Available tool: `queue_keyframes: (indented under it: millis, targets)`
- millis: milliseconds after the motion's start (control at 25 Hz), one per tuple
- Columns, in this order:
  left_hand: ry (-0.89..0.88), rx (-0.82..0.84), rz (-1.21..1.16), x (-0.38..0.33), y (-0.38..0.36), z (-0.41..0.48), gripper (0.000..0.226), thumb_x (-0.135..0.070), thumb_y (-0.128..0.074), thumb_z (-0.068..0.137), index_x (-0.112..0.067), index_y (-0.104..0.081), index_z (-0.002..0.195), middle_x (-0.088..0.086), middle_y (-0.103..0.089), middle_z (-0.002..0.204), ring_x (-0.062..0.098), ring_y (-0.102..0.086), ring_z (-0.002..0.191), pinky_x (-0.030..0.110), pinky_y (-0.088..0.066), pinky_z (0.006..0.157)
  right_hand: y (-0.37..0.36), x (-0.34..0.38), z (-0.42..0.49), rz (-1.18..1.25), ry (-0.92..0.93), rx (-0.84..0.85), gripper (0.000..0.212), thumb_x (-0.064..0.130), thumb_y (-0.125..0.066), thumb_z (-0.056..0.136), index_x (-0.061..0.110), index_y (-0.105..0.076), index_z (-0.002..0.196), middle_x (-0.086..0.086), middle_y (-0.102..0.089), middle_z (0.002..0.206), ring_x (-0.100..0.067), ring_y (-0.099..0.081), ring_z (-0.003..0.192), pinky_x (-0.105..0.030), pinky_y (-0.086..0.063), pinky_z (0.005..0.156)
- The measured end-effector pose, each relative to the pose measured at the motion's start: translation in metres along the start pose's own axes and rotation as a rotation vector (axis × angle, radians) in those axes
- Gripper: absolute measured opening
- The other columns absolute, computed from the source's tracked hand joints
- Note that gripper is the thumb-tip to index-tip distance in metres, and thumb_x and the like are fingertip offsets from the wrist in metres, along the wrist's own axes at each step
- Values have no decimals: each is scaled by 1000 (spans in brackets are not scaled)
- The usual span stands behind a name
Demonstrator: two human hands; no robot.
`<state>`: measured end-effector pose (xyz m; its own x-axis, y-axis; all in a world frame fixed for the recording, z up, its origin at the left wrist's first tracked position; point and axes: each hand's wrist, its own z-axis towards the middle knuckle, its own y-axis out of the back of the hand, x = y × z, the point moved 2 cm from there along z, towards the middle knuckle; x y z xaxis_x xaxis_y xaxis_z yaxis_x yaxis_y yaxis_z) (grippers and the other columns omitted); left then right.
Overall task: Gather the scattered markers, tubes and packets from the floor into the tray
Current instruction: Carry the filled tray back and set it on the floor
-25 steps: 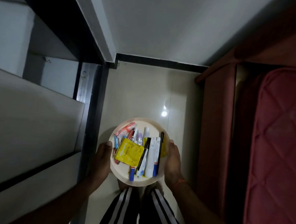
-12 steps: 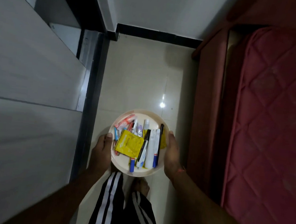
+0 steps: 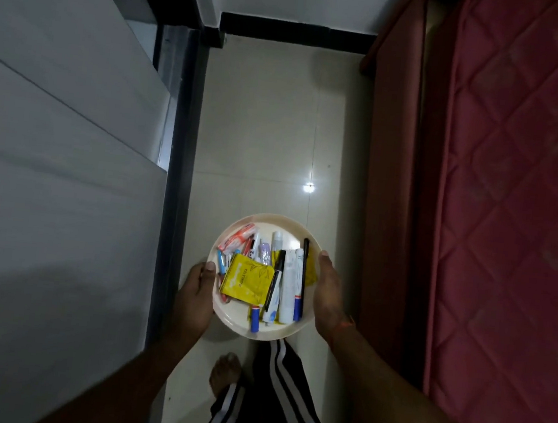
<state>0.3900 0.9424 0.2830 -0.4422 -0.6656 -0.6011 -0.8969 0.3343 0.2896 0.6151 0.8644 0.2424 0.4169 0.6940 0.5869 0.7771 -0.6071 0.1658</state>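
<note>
A round cream tray (image 3: 271,222) is held above the floor between both hands. My left hand (image 3: 195,293) grips its left rim, thumb over the edge. My right hand (image 3: 329,296) grips its right rim. In the tray lie a yellow packet (image 3: 246,282), several white tubes (image 3: 288,288), a black marker (image 3: 302,276), a red-and-white packet (image 3: 236,239) and other small pens. The tray is level.
A narrow strip of glossy cream floor tiles (image 3: 262,123) runs ahead. A grey cabinet (image 3: 49,187) with a dark edge lines the left side. A bed with a red quilted mattress (image 3: 517,219) lines the right. My bare foot (image 3: 224,371) and striped trousers are below the tray.
The view has tilted down and shifted forward along the floor strip. The tray stays held in both hands with the same contents.
</note>
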Motion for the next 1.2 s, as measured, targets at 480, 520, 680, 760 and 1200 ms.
queue_keyframes:
  millis: [480, 520, 680, 760, 1200]
  targets:
    - [-2, -16, 76, 112, 23, -94, 30, -46, -41, 108, -36, -66, 94, 0, -76, 90, 25, -74, 87, 52, -62, 84, 36, -120, -103, 13, -70, -47, 49, 58, -42, 104, 27, -81, 101, -1, -82, 102, -21, -75, 102, -35, -56, 89]
    - [7, -17, 76, 121, 22, -101, 30, -45, -42, 108, -36, -66, 94, -1, -77, 89, 25, -74, 86, 52, -62, 84, 41, -134, -109, 6, -90, -39, 51, 59, -41, 104, 27, -80, 103, -2, -82, 103, -21, -75, 104, -34, -55, 89]
    - [29, -11, 51, 165, 14, -128, 28, -45, -44, 108, -39, -68, 96, 1, -78, 90, 27, -76, 87, 54, -63, 82, 58, -173, -122, 8, -88, 3, 46, 53, -41, 106, 24, -77, 103, -2, -80, 101, -18, -74, 100, -27, -52, 79]
    - [42, -2, 38, 193, 7, -142, 28, -42, -44, 109, -39, -70, 98, 2, -79, 95, 29, -76, 91, 59, -62, 87, 69, -196, -126, -9, -82, 9, 47, 56, -45, 103, 22, -77, 107, -2, -80, 103, -19, -74, 102, -30, -55, 83]
    - [46, 30, 56, 272, 4, -212, 26, -39, -43, 109, -41, -69, 102, -1, -80, 94, 23, -77, 90, 53, -64, 86, 111, -295, -184, -15, -111, -4, 49, 55, -38, 106, 23, -75, 111, -3, -79, 105, -16, -73, 102, -27, -51, 83]
